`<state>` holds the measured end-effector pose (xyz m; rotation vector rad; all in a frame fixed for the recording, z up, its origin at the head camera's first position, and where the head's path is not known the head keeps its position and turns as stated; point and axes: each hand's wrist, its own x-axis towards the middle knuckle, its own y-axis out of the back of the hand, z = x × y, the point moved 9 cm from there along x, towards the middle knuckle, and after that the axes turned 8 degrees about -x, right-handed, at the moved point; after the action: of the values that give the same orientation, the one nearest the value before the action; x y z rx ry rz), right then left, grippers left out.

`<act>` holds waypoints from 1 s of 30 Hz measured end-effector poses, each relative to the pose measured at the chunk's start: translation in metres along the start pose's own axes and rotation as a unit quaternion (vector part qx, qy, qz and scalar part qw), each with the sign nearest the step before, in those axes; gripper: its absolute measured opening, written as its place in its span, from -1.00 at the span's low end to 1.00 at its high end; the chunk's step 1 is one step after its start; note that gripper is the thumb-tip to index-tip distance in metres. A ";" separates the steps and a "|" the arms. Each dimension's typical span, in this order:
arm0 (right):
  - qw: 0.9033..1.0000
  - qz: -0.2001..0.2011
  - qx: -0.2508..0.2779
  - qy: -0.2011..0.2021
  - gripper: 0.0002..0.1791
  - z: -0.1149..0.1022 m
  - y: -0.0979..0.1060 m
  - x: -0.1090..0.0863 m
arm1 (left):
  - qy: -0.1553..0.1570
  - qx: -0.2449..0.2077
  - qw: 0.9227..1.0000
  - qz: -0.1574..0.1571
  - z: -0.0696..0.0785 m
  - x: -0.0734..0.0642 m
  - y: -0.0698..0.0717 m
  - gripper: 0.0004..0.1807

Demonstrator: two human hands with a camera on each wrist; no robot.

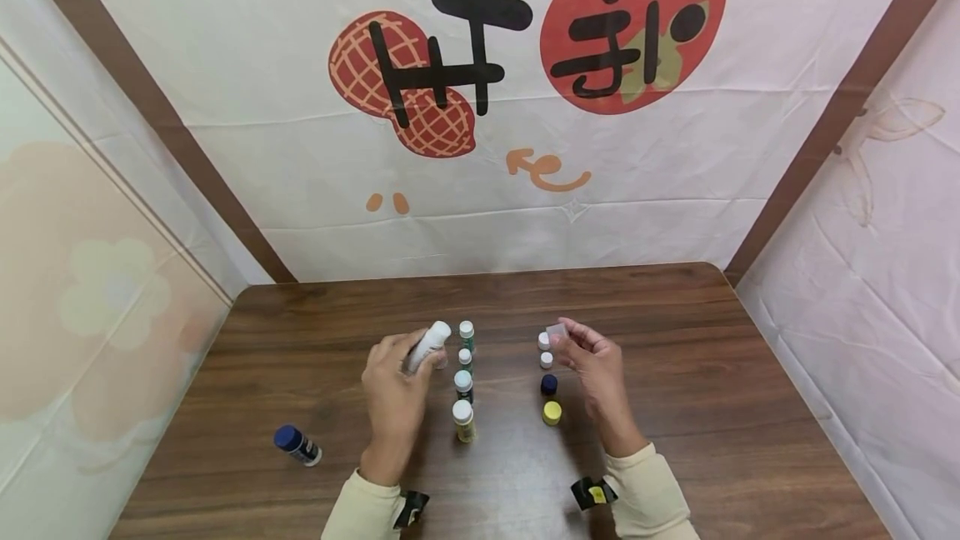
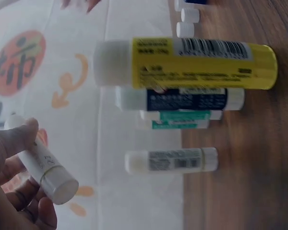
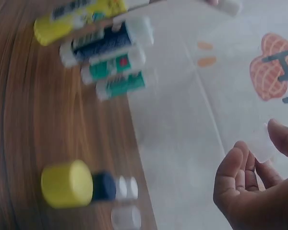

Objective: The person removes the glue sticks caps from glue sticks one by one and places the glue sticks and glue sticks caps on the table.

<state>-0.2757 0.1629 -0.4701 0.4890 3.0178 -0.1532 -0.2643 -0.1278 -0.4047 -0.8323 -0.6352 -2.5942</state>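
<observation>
My left hand (image 1: 393, 377) grips a white glue stick (image 1: 429, 347), tilted above the table; in the left wrist view its clear lower end (image 2: 62, 187) points down and away from the thumb. My right hand (image 1: 596, 365) pinches a small translucent cap (image 1: 557, 330) between thumb and fingertips. Between the hands stands a row of glue sticks without caps: a yellow one (image 2: 201, 64), a navy one (image 2: 187, 98) and two green ones. Another white glue stick (image 2: 175, 160) stands by the left hand, mostly covered by it in the head view.
Left of the right hand is a line of caps: a yellow cap (image 1: 552, 413), a navy cap (image 1: 550, 385) and two white caps (image 1: 546, 361). A translucent cap (image 3: 126, 218) sits beside them. A navy-capped glue stick (image 1: 297, 446) is apart at the left. A printed cloth (image 1: 480, 240) hangs behind the table.
</observation>
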 end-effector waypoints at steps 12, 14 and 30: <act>0.923 0.082 -0.349 0.138 -0.66 0.000 0.022 0.007 | 0.161 -0.091 0.983 0.003 -0.054 -0.009 -0.002 -0.66; 0.905 0.083 -0.393 0.137 -0.67 0.007 0.024 0.009 | 0.177 -0.101 0.979 -0.001 -0.060 -0.012 -0.006 -0.67; 0.855 0.070 -0.497 0.134 -0.78 0.047 0.027 0.020 | 0.239 -0.109 0.964 -0.026 -0.097 -0.032 -0.030 -0.73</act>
<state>-0.2830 0.1889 -0.5214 0.6098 2.7308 1.4932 -0.2979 -0.1462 -0.5045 -0.2198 -0.2358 -2.7954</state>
